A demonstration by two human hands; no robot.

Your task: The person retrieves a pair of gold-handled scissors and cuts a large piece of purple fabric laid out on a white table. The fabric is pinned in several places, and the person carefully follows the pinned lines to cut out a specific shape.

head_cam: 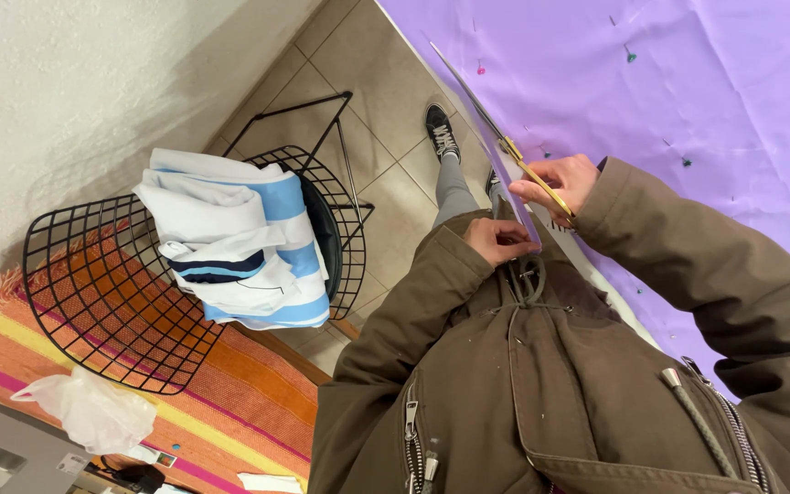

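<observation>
purple fabric [688,101] lies pinned flat on the desk, my cut only begun at its edge. right hand [555,183] grips gold scissors [505,142]; left hand [497,240] pinches the cut edge, most uncut.

Lilac, plain, dotted with green and pink pin heads: fabric [688,91] over the table. Gold handles, silver blades: scissors [505,142]. Olive brown, with silver zips and grey cords: jacket [578,366]. Black wire grid: chair [93,302]. White with pale blue bands and one navy stripe: folded cloth [240,242] on it. Orange weave with yellow and magenta stripes: rug [230,402]. Beige tiles, darker grout: floor [368,73]. Black with white laces: shoe [441,130]. Grey: legging [453,187].
</observation>
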